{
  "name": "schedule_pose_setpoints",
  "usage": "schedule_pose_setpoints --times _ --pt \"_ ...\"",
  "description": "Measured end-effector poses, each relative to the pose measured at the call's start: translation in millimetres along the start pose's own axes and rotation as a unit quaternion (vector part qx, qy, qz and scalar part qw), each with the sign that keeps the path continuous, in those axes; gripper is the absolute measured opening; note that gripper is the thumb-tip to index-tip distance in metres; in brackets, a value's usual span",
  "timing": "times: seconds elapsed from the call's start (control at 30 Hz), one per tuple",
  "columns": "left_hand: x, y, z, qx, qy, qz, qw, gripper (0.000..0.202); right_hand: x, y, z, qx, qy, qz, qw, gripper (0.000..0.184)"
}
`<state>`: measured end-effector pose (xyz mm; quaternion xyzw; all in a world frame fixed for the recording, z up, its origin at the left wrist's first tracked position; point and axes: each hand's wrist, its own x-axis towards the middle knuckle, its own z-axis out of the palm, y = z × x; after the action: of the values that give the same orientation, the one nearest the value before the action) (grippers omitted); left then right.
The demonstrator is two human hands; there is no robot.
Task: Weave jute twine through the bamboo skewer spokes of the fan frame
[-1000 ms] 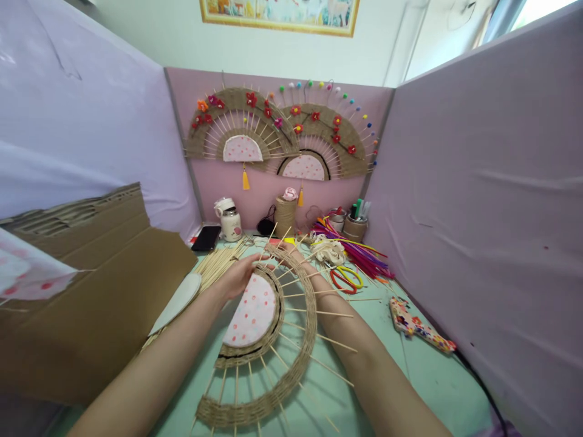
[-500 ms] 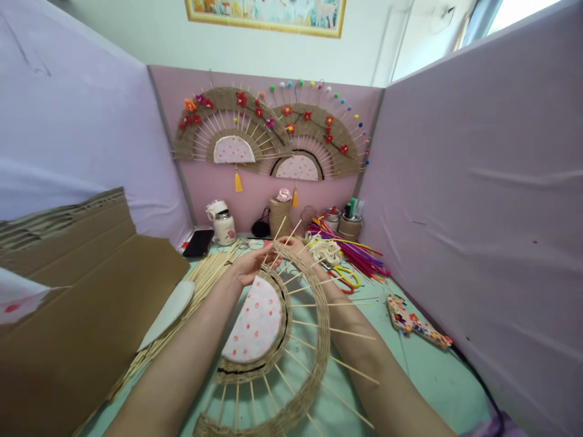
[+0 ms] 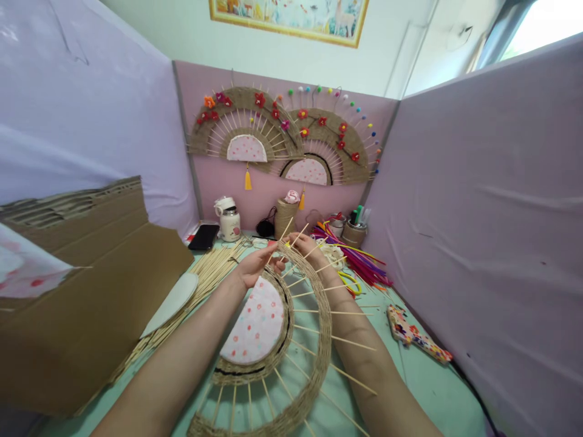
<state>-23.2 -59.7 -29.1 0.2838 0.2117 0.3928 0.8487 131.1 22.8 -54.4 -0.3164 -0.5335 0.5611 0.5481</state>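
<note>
A half-round woven fan frame (image 3: 314, 340) of jute cord and thin wooden sticks lies tilted over the green table, with a pink spotted fabric half-disc (image 3: 257, 321) at its middle. My left hand (image 3: 255, 267) grips the frame's far end, fingers pinched on the cord by the inner ring. My right hand (image 3: 305, 243) reaches from behind the frame's outer band and pinches the same far end among the sticks. Both forearms run along either side of the frame.
Sheets of brown cardboard (image 3: 86, 303) lie at the left, with a bundle of loose sticks (image 3: 200, 282) beside them. Scissors (image 3: 348, 280), coloured pipe cleaners (image 3: 364, 258), a jute spool (image 3: 285, 218), a jar (image 3: 229, 223), a phone (image 3: 203, 238) and a patterned glue gun (image 3: 416, 337) crowd the back and right. Two finished fans (image 3: 282, 136) hang on the pink wall.
Both hands have moved a little farther along the frame's far end and lifted it slightly. The camera view has shifted up and back to the right.
</note>
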Motion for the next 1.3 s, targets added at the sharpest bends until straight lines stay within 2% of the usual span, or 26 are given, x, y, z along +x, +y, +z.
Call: schedule_pose_setpoints --times 0.1,0.2,0.57,0.77,0.9,1.0,1.1,1.23,1.3 --pt "-1 -1 2.8 -0.019 -0.012 -0.002 1.000 0.034 -3 -6 -7 0.024 -0.059 0.049 0.997 0.034" --pt "-3 -2 5.1 -0.035 -0.020 0.000 0.999 0.032 -6 -11 -12 0.076 -0.086 0.076 0.990 0.033" --pt "3 -6 -5.3 -0.059 -0.039 -0.001 0.997 0.029 1 -20 -17 0.236 -0.089 0.076 0.964 0.018" --pt "6 -9 -9.9 -0.070 -0.045 -0.010 0.997 0.028 -2 -20 -14 0.226 -0.120 0.118 0.959 0.017" --pt "5 -10 -12.3 -0.072 -0.049 -0.016 0.996 0.025 -7 -13 -7 0.141 -0.160 0.133 0.968 0.019" --pt "4 -12 -12.8 -0.078 -0.054 0.022 0.995 0.024 -11 -6 -1 0.070 -0.188 0.139 0.970 0.015" --pt "4 -14 -13.8 -0.084 -0.050 0.048 0.994 0.024 -12 -2 1 0.053 -0.190 0.143 0.970 0.014" --pt "8 -17 -16.0 -0.089 -0.020 -0.014 0.996 0.029 -6 -4 -14 0.102 -0.166 0.171 0.966 0.020" --pt "10 -17 -16.2 -0.101 -0.003 -0.012 0.995 0.027 -1 -7 -27 0.148 -0.148 0.184 0.961 0.018"
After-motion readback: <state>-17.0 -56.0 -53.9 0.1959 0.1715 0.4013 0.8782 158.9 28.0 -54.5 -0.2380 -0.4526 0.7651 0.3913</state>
